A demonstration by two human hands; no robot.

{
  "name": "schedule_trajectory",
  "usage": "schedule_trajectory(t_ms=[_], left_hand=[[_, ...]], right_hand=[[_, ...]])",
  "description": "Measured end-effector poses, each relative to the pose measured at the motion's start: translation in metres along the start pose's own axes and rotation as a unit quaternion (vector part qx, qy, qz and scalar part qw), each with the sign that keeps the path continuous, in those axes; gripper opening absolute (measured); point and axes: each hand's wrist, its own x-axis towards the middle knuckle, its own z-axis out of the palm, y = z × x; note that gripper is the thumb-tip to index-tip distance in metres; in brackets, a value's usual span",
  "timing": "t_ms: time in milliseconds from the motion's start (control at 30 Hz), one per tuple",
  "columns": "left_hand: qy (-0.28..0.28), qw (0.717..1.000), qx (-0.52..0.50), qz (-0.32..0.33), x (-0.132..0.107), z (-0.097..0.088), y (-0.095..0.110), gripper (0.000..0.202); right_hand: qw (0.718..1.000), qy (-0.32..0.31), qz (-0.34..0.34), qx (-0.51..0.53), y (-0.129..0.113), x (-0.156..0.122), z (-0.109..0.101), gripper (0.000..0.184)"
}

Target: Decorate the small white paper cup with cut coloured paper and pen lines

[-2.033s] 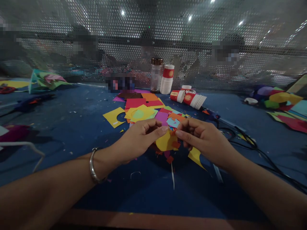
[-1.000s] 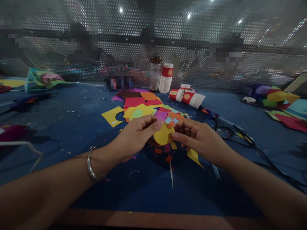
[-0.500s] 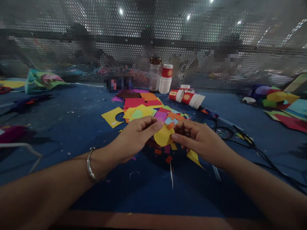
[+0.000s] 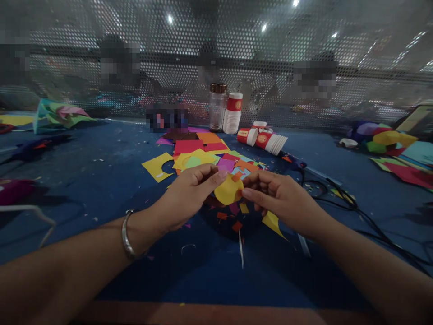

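A yellow paper circle (image 4: 227,192) is held up over the blue table, between my two hands. My left hand (image 4: 199,185) pinches its upper left edge between thumb and fingers. At its right edge, my right hand (image 4: 270,189) grips it, the thumb in front and the other fingers curled behind. A small orange paper piece (image 4: 237,176) shows at the circle's top; whether it is stuck on or lies behind I cannot tell. Below are orange scraps (image 4: 237,226) and a thin white strip (image 4: 241,249). A yellow sheet with a round cutout (image 4: 157,167) lies beyond my left hand.
Coloured paper sheets (image 4: 189,146) are heaped ahead. Behind them stand a clear bottle (image 4: 217,108) and stacked paper cups (image 4: 232,115), with more cups (image 4: 269,141) lying on their sides. A glue gun (image 4: 294,162) with a black cord (image 4: 348,198) lies right. A perforated metal screen (image 4: 250,67) closes the back.
The view has shifted very slightly. Both hands keep their grip on the yellow paper circle, which looks tilted a little differently.
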Motion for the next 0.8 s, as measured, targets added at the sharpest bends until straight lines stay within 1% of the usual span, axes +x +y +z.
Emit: schedule_trajectory(t_ms=[167,233,400,567,667,800], left_hand=[[0.012,1.0,-0.013,0.002,-0.0005,0.0006,0.0002,0.037],[0.008,1.0,-0.018,0.003,-0.0007,0.0003,-0.0002,0.036],[0.004,1.0,-0.031,0.004,-0.0005,0.0004,-0.0003,0.035],[0.004,1.0,-0.031,0.0,0.0001,0.0016,0.0008,0.034],[0.004,1.0,-0.023,0.004,0.0004,0.001,0.0001,0.035],[0.002,1.0,0.022,0.015,-0.0001,0.0,0.0004,0.036]], right_hand=[[0.999,0.016,-0.02,-0.023,0.0021,-0.0003,-0.0024,0.032],[0.999,0.015,-0.014,-0.027,0.0022,-0.0004,-0.0028,0.031],[1.0,0.011,-0.009,-0.016,-0.0003,-0.0008,-0.0024,0.036],[1.0,0.009,-0.011,-0.014,-0.0001,-0.0015,-0.0024,0.033],[0.999,0.005,-0.021,-0.027,0.0011,-0.0019,-0.003,0.032],[0.996,0.023,-0.051,-0.067,0.0014,-0.0017,-0.0032,0.034]])
